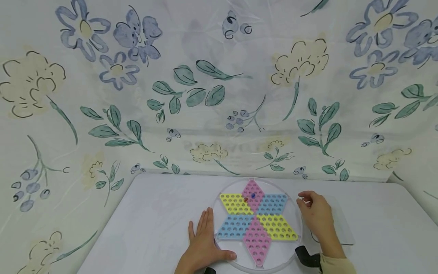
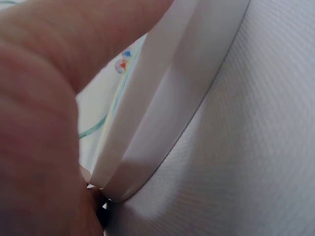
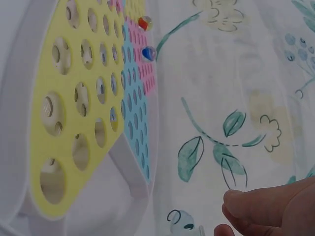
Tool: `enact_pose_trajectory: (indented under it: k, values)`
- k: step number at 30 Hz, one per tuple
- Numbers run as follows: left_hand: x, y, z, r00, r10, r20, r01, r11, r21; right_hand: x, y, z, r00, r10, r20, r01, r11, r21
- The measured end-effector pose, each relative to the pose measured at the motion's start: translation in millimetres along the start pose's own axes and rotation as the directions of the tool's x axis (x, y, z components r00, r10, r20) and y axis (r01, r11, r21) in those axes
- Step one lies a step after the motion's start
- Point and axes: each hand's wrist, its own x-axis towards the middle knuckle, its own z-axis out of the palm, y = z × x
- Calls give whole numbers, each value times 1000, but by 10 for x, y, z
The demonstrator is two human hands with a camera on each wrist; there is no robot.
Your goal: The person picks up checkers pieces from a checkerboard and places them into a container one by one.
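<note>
A round Chinese checkers board (image 1: 254, 215) with a pink, yellow and blue star of holes lies on the white table. Two marbles sit near its far pink point: a blue marble (image 1: 253, 196) and a red marble (image 1: 246, 199). My left hand (image 1: 205, 243) rests at the board's left rim, fingers straight and spread, thumb over the near edge. The white rim (image 2: 142, 108) passes close by the thumb in the left wrist view. To the right of the board my right hand (image 1: 316, 213) hovers with bent fingers, thumb near index; I cannot tell whether they pinch something.
A clear, flat, see-through container (image 1: 342, 224) with a dark near edge lies under and beside the right forearm. The white table (image 1: 150, 213) extends left of the board. A flowered cloth (image 1: 219, 114) hangs behind the table and along its sides.
</note>
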Motion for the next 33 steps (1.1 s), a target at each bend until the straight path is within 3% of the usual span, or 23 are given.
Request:
enact_pose_trajectory:
  k: [9,33]
  values:
    - [-12,3,-27,1000,-10,6,10,1000,9,-47,-94,53,999,-41,-32,41,999,-6]
    - [-5,-12,-5,1000,-16,7,16,1000,-15,-96,-321,193,992,-110,53,109,994,27]
